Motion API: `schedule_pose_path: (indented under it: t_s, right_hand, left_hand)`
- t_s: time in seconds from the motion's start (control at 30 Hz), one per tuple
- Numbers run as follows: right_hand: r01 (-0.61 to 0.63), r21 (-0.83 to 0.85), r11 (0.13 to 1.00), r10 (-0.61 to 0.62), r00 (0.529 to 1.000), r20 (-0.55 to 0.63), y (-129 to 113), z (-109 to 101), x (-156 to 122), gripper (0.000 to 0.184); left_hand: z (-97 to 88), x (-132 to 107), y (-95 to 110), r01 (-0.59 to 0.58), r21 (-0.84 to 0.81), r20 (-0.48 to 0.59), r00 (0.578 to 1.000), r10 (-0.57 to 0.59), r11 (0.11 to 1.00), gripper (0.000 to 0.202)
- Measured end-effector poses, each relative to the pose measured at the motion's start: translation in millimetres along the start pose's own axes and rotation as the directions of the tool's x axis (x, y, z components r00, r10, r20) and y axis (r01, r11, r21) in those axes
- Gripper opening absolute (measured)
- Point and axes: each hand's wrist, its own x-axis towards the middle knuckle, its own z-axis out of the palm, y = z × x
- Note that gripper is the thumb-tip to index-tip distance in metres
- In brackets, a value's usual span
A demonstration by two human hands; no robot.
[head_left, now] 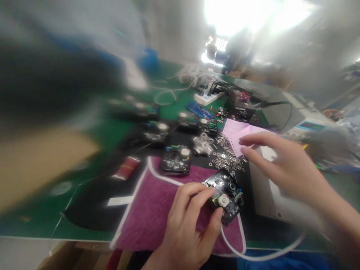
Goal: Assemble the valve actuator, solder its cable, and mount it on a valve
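Note:
My left hand grips a black circuit-board assembly with fingers on its near-left side and thumb on its lower edge. The board carries a round white part, a dark round part and a few coloured wires. It is tilted over the purple cloth. My right hand hovers to the right, above pink paper slips, thumb and index finger apart with nothing visible between them. Just left of it lie loose metal rings and small metal pins.
A similar board rests at the cloth's far edge, with more boards behind. A metal star-shaped part lies beside them. A white power strip stands farther back. On the right is a light-coloured instrument with a display.

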Motion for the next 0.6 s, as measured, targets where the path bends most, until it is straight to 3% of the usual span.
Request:
schedule_pose_path:
  t_s: [0.1,0.2,0.27,0.4,0.6]
  right_hand:
    - [0.012,-0.048,0.999,-0.005,0.988,0.151,4,37,33,0.044]
    - [-0.023,-0.157,0.987,0.068,0.956,0.286,3,75,52,0.076]
    - [-0.027,-0.181,0.983,0.088,0.937,0.339,1,95,59,0.084]
    - [-0.099,-0.192,0.976,0.165,0.916,0.366,-4,114,64,0.074]
    - [-0.291,-0.134,0.947,0.319,0.890,0.326,-4,113,65,0.059]
  left_hand:
    - [-2.6,2,-2,0.033,-0.023,0.003,0.999,-0.033,0.999,0.034]
    - [0.2,1,-4,-0.026,-0.024,0.066,0.997,0.028,0.999,0.044]
    - [3.6,0,-4,-0.063,-0.004,0.134,0.989,0.063,0.998,0.053]
    - [7.6,-4,-6,-0.058,0.009,0.228,0.972,0.055,0.998,0.065]
    - [9.6,-4,-9,-0.015,0.008,0.337,0.942,0.012,1.000,0.093]
